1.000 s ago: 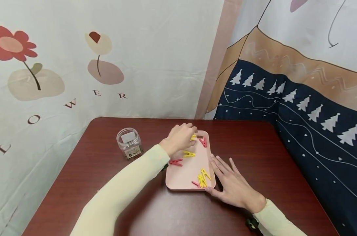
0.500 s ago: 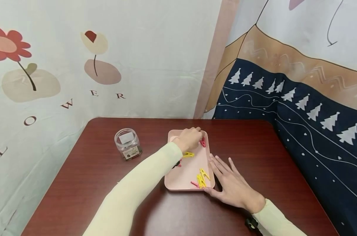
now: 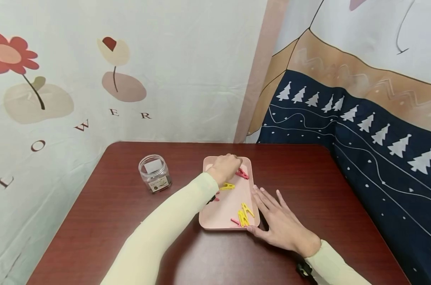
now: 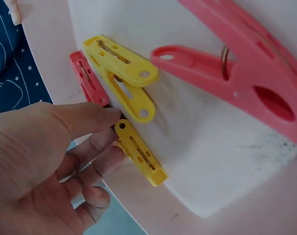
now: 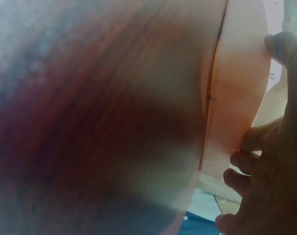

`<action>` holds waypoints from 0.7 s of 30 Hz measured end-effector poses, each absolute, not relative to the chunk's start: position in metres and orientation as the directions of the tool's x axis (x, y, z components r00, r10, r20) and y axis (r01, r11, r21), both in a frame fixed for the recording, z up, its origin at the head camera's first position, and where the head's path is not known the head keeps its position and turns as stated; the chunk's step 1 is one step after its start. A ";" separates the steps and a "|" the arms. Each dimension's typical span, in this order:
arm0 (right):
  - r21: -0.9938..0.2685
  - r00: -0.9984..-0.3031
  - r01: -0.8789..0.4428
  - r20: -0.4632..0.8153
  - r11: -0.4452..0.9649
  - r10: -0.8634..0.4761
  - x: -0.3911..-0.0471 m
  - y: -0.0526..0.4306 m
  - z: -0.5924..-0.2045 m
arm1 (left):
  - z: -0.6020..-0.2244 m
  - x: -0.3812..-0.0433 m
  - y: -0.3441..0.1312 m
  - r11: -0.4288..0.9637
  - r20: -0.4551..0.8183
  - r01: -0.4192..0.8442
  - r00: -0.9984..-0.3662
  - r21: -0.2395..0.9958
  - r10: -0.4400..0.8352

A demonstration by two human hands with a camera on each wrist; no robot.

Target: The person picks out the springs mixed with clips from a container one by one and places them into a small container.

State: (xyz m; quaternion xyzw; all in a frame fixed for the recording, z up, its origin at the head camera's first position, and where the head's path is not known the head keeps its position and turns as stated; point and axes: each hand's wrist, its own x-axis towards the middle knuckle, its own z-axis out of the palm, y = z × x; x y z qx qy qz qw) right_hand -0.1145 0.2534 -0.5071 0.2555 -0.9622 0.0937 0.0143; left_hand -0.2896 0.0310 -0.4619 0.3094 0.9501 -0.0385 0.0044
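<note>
In the head view, my left hand (image 3: 225,168) reaches down into the far end of the pink tray (image 3: 219,219). The left wrist view shows that hand's (image 4: 55,161) thumb and fingertips pinching a small dark thing (image 4: 114,126), mostly hidden by the fingers. Beside the fingertips lie a red clothespin (image 4: 92,81) and a yellow clothespin (image 4: 143,154). Another yellow clothespin (image 4: 121,71) lies close by, and a larger-looking red clothespin (image 4: 265,63) is nearest the camera. My right hand (image 3: 281,221), fingers extended, rests against the tray's right side, thumb at its near corner.
More yellow clothespins (image 3: 243,217) and a small red piece (image 3: 234,221) lie in the tray's near right corner. A clear open jar (image 3: 154,174) stands on the brown table (image 3: 290,170), left of the tray. Printed cloths (image 3: 187,71) hang behind.
My left hand has moved right along the tray's far end, from the yellow clothespin to over the dark thing. The red clothespin there has turned slightly. My right hand stays put.
</note>
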 end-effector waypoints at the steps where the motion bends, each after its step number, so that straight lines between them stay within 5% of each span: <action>1: -0.171 -0.869 -0.494 0.076 0.852 -0.489 -0.115 0.253 -0.507 | -0.461 -0.289 0.031 0.806 -0.032 0.587 -0.810 -0.076 0.586; 21: -0.170 -0.875 -0.484 0.070 0.859 -0.479 -0.113 0.251 -0.505 | -0.436 -0.275 0.019 0.854 -0.030 0.504 -0.859 0.129 0.512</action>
